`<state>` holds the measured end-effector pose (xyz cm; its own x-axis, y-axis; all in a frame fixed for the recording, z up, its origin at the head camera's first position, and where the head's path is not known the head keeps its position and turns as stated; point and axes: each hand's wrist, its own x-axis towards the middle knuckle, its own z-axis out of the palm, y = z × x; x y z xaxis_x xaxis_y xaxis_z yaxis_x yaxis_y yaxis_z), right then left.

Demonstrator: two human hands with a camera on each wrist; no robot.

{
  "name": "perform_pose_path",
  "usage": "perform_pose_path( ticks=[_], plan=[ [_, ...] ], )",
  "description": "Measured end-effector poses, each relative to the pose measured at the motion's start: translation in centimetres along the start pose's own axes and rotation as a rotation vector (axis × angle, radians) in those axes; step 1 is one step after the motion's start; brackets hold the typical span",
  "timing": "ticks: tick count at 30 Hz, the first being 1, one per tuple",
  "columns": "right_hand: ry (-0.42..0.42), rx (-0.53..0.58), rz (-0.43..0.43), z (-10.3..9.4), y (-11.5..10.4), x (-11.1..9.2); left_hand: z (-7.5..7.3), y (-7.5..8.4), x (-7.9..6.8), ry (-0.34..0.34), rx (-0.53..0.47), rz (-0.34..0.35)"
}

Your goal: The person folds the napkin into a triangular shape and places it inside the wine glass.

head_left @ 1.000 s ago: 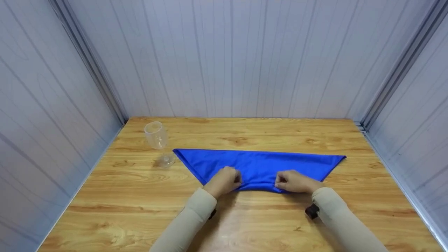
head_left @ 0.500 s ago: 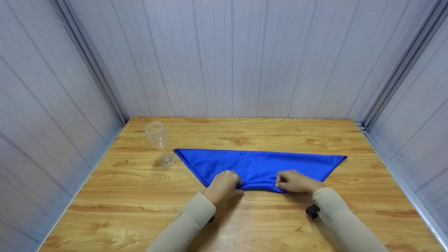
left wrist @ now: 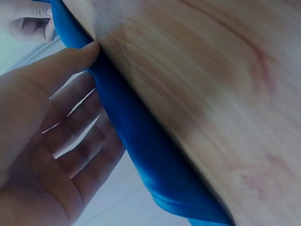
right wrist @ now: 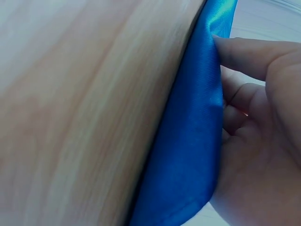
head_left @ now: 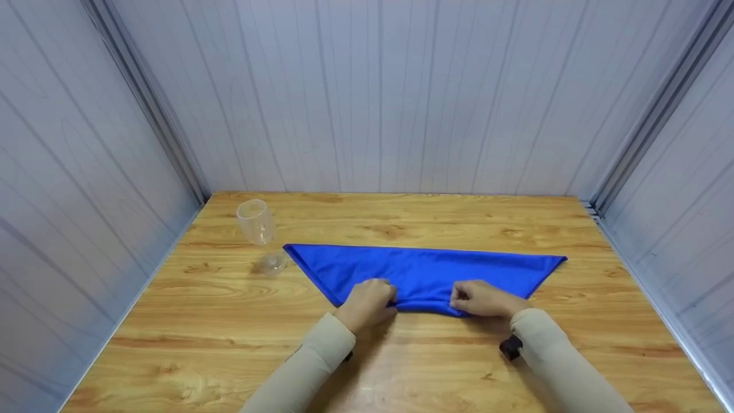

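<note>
A blue cloth (head_left: 427, 269) lies on the table as a folded trapezoid, its long side away from me and its shorter near edge slightly bunched. My left hand (head_left: 366, 304) holds that near edge left of centre. In the left wrist view its thumb (left wrist: 88, 54) is at the cloth's rolled edge, the other fingers reaching over the top. At the right part of the edge, my right hand (head_left: 486, 298) pinches the cloth. Its thumb (right wrist: 235, 49) presses the fold in the right wrist view, with the fingers curled behind.
A clear stemmed glass (head_left: 256, 225) stands upright just left of the cloth's far left corner. Pale panelled walls (head_left: 378, 97) enclose the wood-grain table (head_left: 200, 338) at the back and on both sides.
My left hand has shifted slightly toward me along the cloth's near edge, and its thumb now shows lower, by the edge. The right hand, the cloth and the glass stay put.
</note>
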<state>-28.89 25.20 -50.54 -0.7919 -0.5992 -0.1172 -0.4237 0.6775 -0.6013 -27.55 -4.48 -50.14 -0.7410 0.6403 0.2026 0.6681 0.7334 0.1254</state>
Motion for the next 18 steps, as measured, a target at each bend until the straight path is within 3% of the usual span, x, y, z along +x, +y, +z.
perform_pose_path(
  ticks=[9,13,18],
  plan=[
    [-0.003,0.001,-0.003,0.0,0.3,0.1,0.2,-1.0,0.3,0.03,-0.037,0.06],
    [-0.012,0.006,-0.006,0.0,0.3,0.1,0.2,-1.5,0.6,-0.005,-0.107,0.072],
    [-0.01,0.017,-0.005,0.0,0.2,0.1,0.0,-2.1,1.1,-0.098,-0.206,0.017]
  ],
)
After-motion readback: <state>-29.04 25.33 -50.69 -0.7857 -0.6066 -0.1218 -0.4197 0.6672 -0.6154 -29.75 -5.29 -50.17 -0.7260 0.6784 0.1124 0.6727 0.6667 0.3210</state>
